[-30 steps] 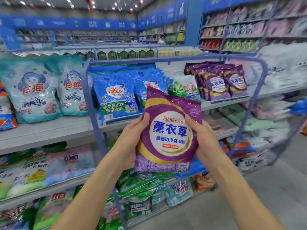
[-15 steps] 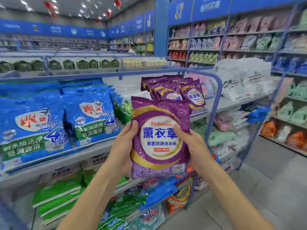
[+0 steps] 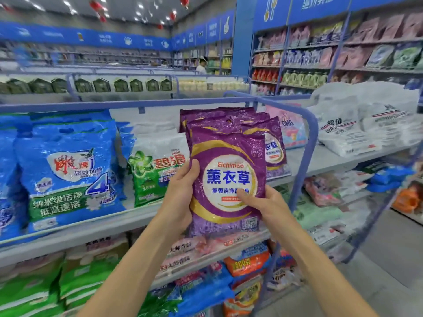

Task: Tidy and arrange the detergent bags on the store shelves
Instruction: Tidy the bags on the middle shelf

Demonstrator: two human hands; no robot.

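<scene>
Your left hand (image 3: 180, 197) and right hand (image 3: 267, 207) clamp the bag (image 3: 229, 154) by its sides, upright, label out, just in front of the purple stack (image 3: 272, 133), likely to join it.

Both bare forearms rise from the bottom of the frame and meet near its centre. The left forearm (image 3: 119, 277) comes up from the lower left and the right forearm (image 3: 332, 280) from the lower right. The left hand (image 3: 180, 197) grips the left edge of an upright purple bag (image 3: 229, 145), with its thumb (image 3: 192, 170) pointing up along the front. The right hand (image 3: 269, 210) holds the lower right edge, its thumb lying across the front. The other fingers of both hands are hidden behind the bag.
</scene>
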